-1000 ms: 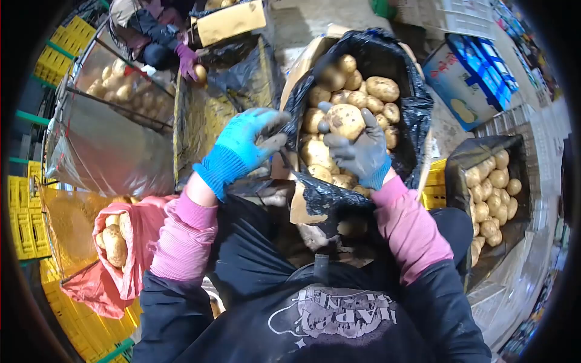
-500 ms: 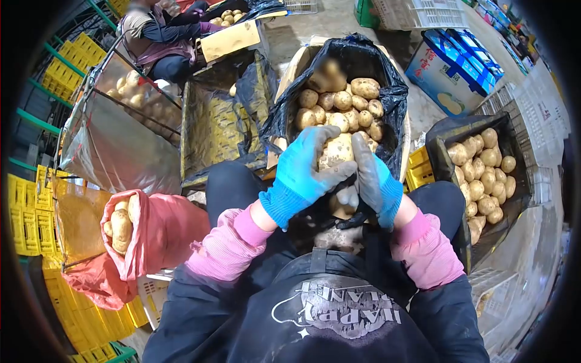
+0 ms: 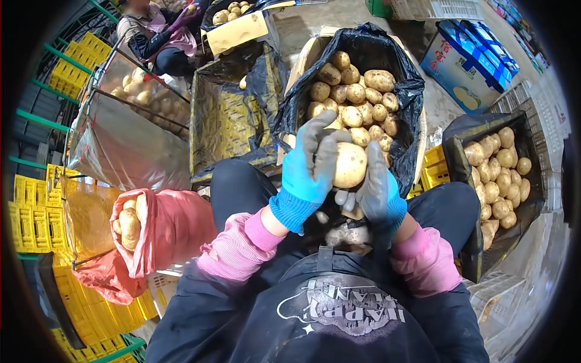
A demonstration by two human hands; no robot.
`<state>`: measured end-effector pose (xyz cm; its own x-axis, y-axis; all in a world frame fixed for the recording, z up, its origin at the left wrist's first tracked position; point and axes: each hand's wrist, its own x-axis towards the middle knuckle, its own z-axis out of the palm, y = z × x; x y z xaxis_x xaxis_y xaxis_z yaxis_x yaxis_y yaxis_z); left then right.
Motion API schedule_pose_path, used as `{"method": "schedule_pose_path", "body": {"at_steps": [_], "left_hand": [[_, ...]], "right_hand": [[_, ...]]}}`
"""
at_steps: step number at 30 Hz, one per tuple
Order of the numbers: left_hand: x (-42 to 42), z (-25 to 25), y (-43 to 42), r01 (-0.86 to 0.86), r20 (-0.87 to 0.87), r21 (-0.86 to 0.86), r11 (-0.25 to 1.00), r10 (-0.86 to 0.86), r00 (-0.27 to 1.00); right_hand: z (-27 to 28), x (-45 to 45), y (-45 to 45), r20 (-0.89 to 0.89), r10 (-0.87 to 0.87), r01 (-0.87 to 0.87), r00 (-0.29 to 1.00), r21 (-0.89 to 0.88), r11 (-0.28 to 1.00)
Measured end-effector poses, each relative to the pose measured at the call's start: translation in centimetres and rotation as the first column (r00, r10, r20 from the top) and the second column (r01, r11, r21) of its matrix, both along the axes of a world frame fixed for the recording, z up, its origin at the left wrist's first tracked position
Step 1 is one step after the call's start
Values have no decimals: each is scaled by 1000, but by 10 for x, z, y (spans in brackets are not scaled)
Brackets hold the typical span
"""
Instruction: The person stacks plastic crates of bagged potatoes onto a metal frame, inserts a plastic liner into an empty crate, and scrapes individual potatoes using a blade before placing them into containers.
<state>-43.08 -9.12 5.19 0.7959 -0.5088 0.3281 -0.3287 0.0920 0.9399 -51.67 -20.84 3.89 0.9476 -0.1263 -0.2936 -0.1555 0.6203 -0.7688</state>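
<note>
A round pale potato (image 3: 351, 164) with small dark specks sits between my two gloved hands, just over the near end of a cardboard box. On its left side, my left hand (image 3: 307, 164) in a blue glove with grey-coated fingers curls against it. My right hand (image 3: 382, 196), gloved alike, presses it from the right with thumb and fingers. The box has a black plastic liner (image 3: 413, 91), and a heap of potatoes (image 3: 357, 94) of mixed sizes lies inside, beyond my fingertips.
A crate of potatoes (image 3: 499, 175) stands at right. At left are a red sack (image 3: 181, 230) with potatoes and a plastic-lined yellow crate (image 3: 227, 127) holding one small potato. Another person (image 3: 160, 39) sits at upper left. A blue-and-white carton (image 3: 457, 75) stands upper right.
The potato in my hands shows a rounder face, and my fingers have shifted around it. The view has moved slightly. The other person's hands have risen, holding a potato.
</note>
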Motion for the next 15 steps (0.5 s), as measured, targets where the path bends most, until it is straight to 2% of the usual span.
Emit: {"method": "schedule_pose_path", "body": {"at_steps": [1, 3, 4, 5, 7, 8, 9, 11, 12, 13, 14, 15], "left_hand": [[3, -2, 0, 0, -3, 2, 1000, 0, 1000], [10, -7, -1, -77, 413, 138, 987, 14, 911], [10, -7, 0, -33, 241, 81, 996, 13, 970], [11, -5, 1, -1, 65, 15, 1000, 0, 998], [19, -3, 0, -19, -223, -103, 995, -4, 975], [19, -3, -1, -9, -300, -138, 990, -33, 953], [18, -3, -2, -7, -297, -142, 990, -36, 954], [13, -5, -4, 53, -203, -66, 996, -66, 977], [14, -3, 2, 43, 11, 114, 993, -45, 999], [14, 2, 10, 19, 235, 267, 963, -84, 968], [10, 3, 8, -27, 342, 279, 960, -73, 937], [3, 2, 6, -76, 447, 284, 956, -62, 892]], "right_hand": [[0, 0, 3, -3, 0, 0, 1000, 2, 1000], [15, 1, 11, -107, -44, 12, 993, -284, 959], [19, -3, 5, -33, 42, -51, 999, -373, 927], [14, -3, 4, -33, 43, -52, 999, -370, 927], [2, -3, 3, 115, 45, -31, 992, -118, 993], [4, -3, 4, 128, 26, -11, 991, -118, 993], [2, -3, 0, 130, 25, -9, 991, -122, 992], [-6, -4, -6, 220, 52, -36, 974, -72, 997], [-5, -3, -5, 222, 49, -34, 974, -73, 997], [-2, -3, -1, 133, -50, 53, 990, -12, 999], [-1, -3, 2, 39, -144, 142, 989, 40, 989], [-2, -5, 3, 44, -143, 142, 989, 38, 989]]}}
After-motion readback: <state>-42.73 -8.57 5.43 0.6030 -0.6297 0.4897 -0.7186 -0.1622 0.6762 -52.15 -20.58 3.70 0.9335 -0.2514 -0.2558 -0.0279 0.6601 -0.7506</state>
